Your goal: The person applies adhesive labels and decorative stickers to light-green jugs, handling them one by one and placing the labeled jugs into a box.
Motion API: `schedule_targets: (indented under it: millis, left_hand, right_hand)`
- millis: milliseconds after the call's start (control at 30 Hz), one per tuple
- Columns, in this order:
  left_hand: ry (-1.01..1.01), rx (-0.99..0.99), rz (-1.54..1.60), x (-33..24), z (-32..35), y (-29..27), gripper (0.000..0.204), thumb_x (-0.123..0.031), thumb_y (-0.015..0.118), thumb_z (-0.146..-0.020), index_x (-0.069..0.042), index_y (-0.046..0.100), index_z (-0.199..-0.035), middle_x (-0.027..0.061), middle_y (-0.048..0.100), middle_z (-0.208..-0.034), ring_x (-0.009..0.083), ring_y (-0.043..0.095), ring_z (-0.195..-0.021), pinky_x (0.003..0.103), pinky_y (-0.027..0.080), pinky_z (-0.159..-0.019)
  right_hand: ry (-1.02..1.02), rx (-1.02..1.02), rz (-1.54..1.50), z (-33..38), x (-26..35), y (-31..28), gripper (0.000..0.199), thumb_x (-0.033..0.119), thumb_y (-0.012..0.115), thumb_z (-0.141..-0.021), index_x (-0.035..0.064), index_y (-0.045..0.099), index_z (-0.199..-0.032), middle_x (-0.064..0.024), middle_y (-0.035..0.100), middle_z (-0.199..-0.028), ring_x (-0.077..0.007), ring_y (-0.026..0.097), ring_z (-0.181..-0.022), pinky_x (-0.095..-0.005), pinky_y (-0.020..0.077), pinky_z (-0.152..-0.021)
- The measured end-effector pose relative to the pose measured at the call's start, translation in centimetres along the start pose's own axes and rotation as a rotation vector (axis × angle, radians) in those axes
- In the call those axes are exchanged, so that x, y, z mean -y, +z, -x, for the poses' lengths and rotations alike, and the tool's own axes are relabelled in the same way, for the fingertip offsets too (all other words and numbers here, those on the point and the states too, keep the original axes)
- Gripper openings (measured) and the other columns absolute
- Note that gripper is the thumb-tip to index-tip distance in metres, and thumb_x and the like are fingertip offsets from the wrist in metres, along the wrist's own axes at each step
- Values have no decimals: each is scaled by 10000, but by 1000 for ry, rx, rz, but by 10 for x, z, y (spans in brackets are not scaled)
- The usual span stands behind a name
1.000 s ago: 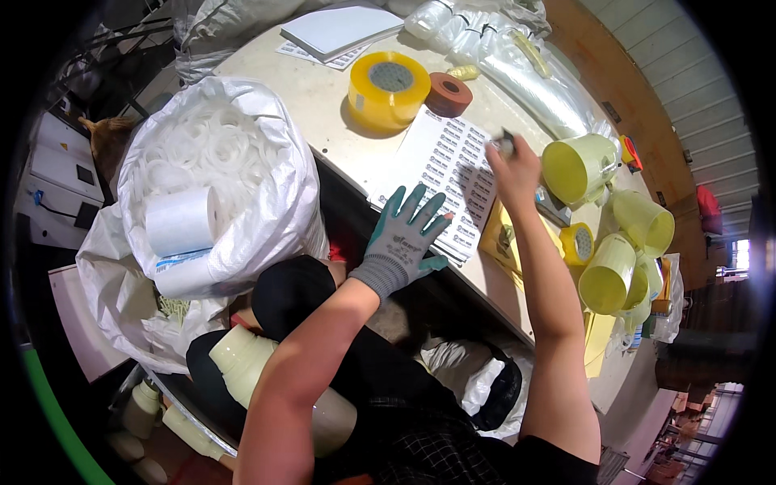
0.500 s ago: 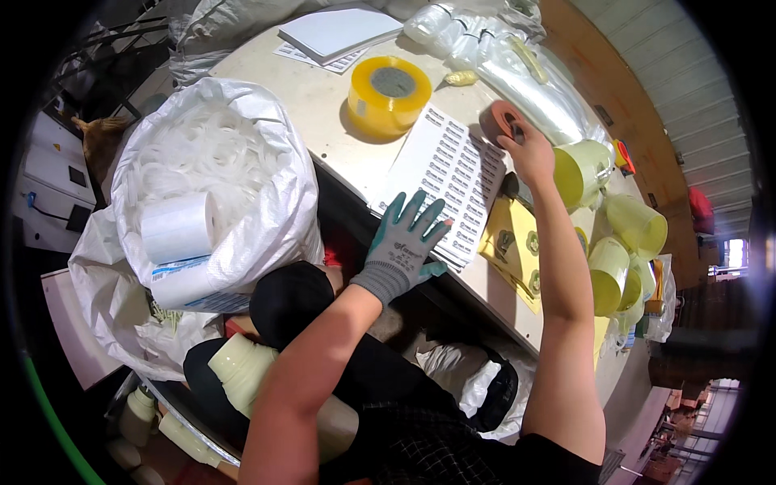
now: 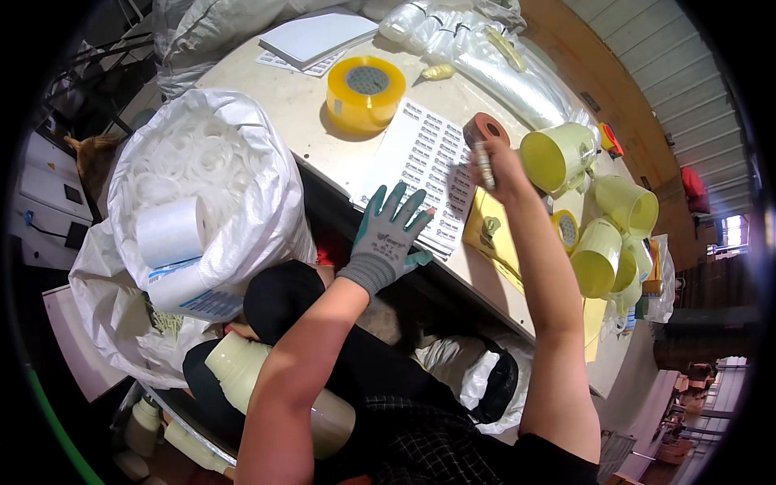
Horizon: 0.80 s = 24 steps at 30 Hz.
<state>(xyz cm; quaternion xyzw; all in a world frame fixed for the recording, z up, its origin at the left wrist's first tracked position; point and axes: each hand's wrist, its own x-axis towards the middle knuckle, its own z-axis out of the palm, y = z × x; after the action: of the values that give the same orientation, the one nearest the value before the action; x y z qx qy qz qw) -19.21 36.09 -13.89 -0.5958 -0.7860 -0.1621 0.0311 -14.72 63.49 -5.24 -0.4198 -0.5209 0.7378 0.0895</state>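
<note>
My left hand (image 3: 384, 242), in a grey glove with green fingertips, lies with fingers spread on the near end of a stack of printed label sheets (image 3: 416, 166). My right hand (image 3: 508, 171) is bare and closed round a short pale stick-shaped tool (image 3: 484, 166) with darker bands; its exact kind is not clear. It is over the right edge of the sheets. Just beyond that hand stands a reddish-brown roll (image 3: 487, 128). A large roll of yellow packing tape (image 3: 365, 95) lies past the sheets' far left.
Yellowish translucent cups (image 3: 596, 257) lie on their sides at the right, near a small tape roll (image 3: 565, 229) and yellow sheets (image 3: 495, 230). Plastic bags (image 3: 509, 77) line the back. A white sack (image 3: 283, 194) of clear rings stands left; a pale bottle (image 3: 242, 372) rests by my lap.
My right hand has moved away from the reddish-brown roll, back toward me and left, and the pale tool now shows in it. My left hand stays spread on the sheets. The view has shifted slightly.
</note>
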Motion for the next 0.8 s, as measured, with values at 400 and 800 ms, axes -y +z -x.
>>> schedule_targets:
  millis: [400,800]
  left_hand:
    - [-10,28,70,1,0,0,805,-626,684,-894,-233,483,-1568,83,328,-1700,355,235,-1588,580,112,-1306]
    - [-1,18,68,1,-1,1,799,-633,668,-895,-227,494,-1562,87,333,-1698,358,234,-1587,590,124,-1299]
  right_hand:
    - [-472,-610,1294,-63,-21,86,341,358,639,-1004,59,706,-1154,-169,739,-1175,-384,722,-1073,-494,569,-894]
    - [-429,-584,1340,-73,-15,92,436,490,689,-942,75,735,-1065,-125,769,-1073,-338,739,-1044,-461,569,-874]
